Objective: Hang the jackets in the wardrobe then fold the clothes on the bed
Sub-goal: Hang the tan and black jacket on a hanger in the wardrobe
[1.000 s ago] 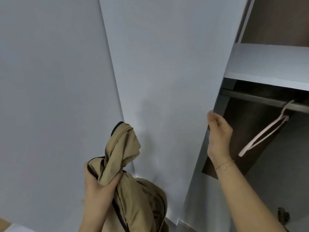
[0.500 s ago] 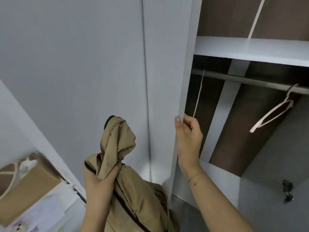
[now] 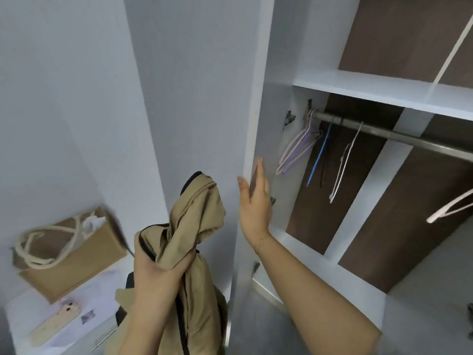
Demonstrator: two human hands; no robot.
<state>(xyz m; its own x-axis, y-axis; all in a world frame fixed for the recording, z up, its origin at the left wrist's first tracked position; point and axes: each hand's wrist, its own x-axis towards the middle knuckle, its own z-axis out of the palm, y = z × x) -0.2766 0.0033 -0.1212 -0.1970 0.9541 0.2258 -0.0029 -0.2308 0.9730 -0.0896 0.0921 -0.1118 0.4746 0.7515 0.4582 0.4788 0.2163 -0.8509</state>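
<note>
Opening: I am pushing the wardrobe door (image 3: 199,103) back with my right hand (image 3: 254,201), so I judge the step is clearing my way to the rail (image 3: 399,135).
Right hand: fingers straight and relaxed, flat at the door's edge, gripping nothing.
Left hand: my left hand (image 3: 156,272) is closed round a bunched fold of the tan jacket (image 3: 194,226), low and near me, just left of the door edge; the rest of it hangs down past my wrist.
Jacket: crumpled, dark zip line showing, not yet on any hanger.
Hangers: a pale purple pair (image 3: 297,149) at the far left end of the rail, a blue one (image 3: 318,155) beside them, a white one (image 3: 341,170) further right, and a pink one (image 3: 450,211) at the right edge.
Doing it well: I think the door should go fully back before I let go, so it does not swing into my arm. Then I would take a near hanger with the free right hand.
Caution: the jacket is twisted; I would find the collar before threading a shoulder, or it will likely hang crooked.
Left side: a brown paper bag (image 3: 74,254) with rope handles and a phone (image 3: 56,321) lie on a low white table (image 3: 107,285).
</note>
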